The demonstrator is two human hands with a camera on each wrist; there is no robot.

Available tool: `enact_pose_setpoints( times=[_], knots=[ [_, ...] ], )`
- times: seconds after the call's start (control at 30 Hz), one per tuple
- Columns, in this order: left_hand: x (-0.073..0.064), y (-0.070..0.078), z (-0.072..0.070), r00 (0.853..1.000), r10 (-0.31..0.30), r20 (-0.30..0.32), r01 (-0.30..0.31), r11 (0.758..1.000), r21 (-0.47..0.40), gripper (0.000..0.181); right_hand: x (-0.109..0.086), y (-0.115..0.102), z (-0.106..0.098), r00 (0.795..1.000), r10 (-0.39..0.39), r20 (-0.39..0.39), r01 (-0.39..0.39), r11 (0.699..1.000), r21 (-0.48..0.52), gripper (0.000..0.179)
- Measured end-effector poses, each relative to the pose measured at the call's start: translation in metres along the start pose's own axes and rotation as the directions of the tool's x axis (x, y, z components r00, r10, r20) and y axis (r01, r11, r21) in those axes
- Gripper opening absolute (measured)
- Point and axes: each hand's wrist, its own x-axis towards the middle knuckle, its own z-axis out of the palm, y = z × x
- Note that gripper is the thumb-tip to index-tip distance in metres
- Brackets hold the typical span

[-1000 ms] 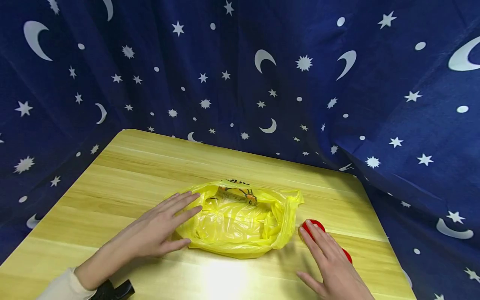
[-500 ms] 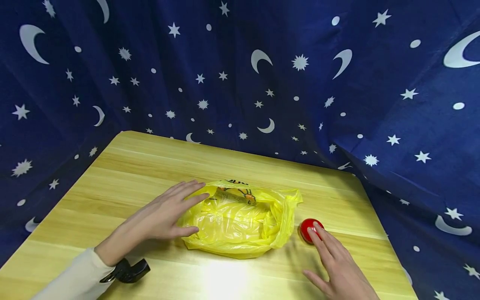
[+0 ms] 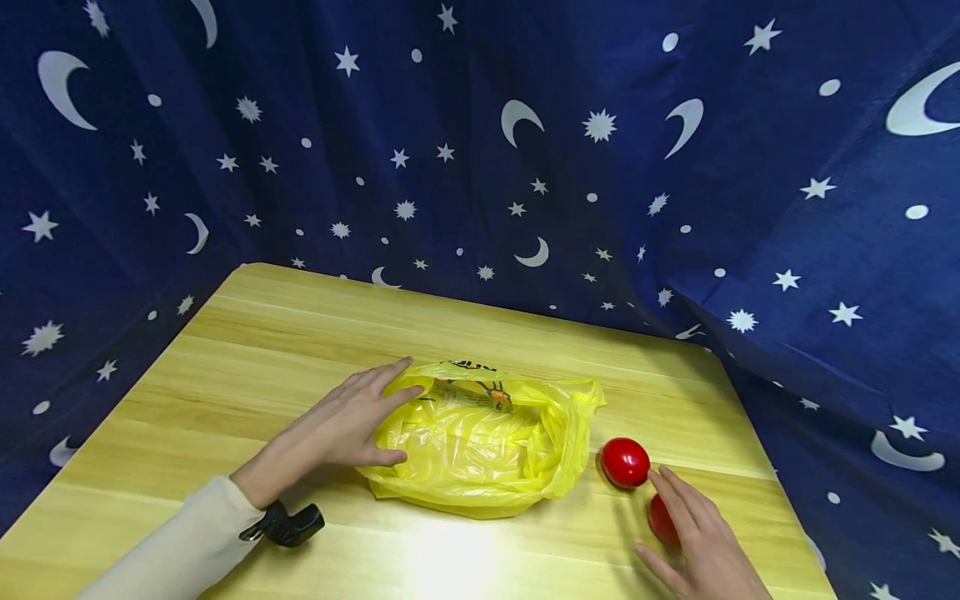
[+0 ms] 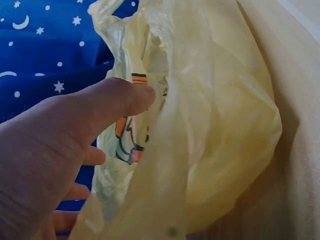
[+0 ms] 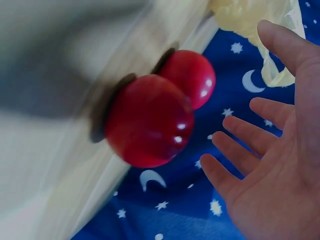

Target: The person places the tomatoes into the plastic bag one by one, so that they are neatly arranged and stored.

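A yellow plastic bag [image 3: 480, 500] lies on the table with its mouth spread upward; a printed picture shows inside its far wall. My left hand [image 3: 341, 425] is at the bag's left rim, fingers spread, and in the left wrist view the thumb [image 4: 120, 97] reaches over the bag's mouth. It does not grip the plastic. To the right of the bag sits a shiny red ball-like thing [image 3: 625, 462]. My right hand [image 3: 705, 533] hovers with extended fingers over a second, similar red round thing [image 3: 662, 521], partly covering it. The right wrist view shows the palm apart from both.
The light wooden table [image 3: 300, 333] ends at a dark blue curtain [image 3: 450, 100] with white moons and stars. A black wrist-worn device [image 3: 288, 525] is strapped at my left wrist, below the pale sleeve [image 3: 187, 533].
My left hand has shifted right along the bag's rim. My right hand has drawn back toward the lower right, uncovering the farther red round thing. The bag looks unmoved.
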Motion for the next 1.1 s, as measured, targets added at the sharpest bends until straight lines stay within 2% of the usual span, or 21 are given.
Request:
enact_pose_setpoints(
  times=[0.1, 0.17, 0.3, 0.47, 0.6, 0.77, 0.9, 1.1],
  knots=[
    [0.000, -0.001, 0.003, 1.000, -0.021, 0.007, 0.021, 1.000, -0.012, 0.090, -0.005, 0.006, 0.004, 0.999, -0.016, -0.043, 0.015, 1.000, -0.006, 0.095],
    [0.001, -0.001, 0.007, 0.999, -0.030, 0.013, 0.030, 0.999, -0.020, 0.093, -0.010, 0.009, 0.004, 0.999, 0.002, -0.052, -0.003, 1.000, -0.005, 0.095],
    [0.001, -0.003, 0.012, 0.999, -0.048, 0.019, 0.049, 0.998, -0.035, 0.100, -0.020, 0.015, 0.007, 0.993, 0.103, -0.050, -0.102, 0.994, 0.026, 0.096],
    [-0.003, -0.006, 0.016, 0.997, -0.076, 0.009, 0.077, 0.995, -0.065, 0.106, -0.029, 0.024, 0.013, 0.969, 0.239, -0.059, -0.231, 0.966, 0.120, 0.100],
    [-0.005, -0.006, 0.019, 0.996, -0.088, 0.010, 0.088, 0.993, -0.076, 0.110, -0.036, 0.033, 0.019, 0.959, 0.263, -0.104, -0.241, 0.953, 0.183, 0.098],
    [-0.010, -0.008, 0.018, 0.996, -0.090, 0.009, 0.091, 0.992, -0.086, 0.115, -0.034, 0.040, 0.027, 0.948, 0.295, -0.117, -0.256, 0.928, 0.270, 0.092],
    [-0.010, -0.007, 0.020, 0.997, -0.076, 0.009, 0.076, 0.992, -0.101, 0.118, -0.034, 0.043, 0.028, 0.930, 0.359, -0.083, -0.324, 0.903, 0.283, 0.088],
    [-0.009, -0.006, 0.024, 0.998, -0.065, -0.014, 0.063, 0.992, -0.110, 0.119, -0.030, 0.046, 0.027, 0.889, 0.453, 0.065, -0.453, 0.853, 0.258, 0.086]
  ],
)
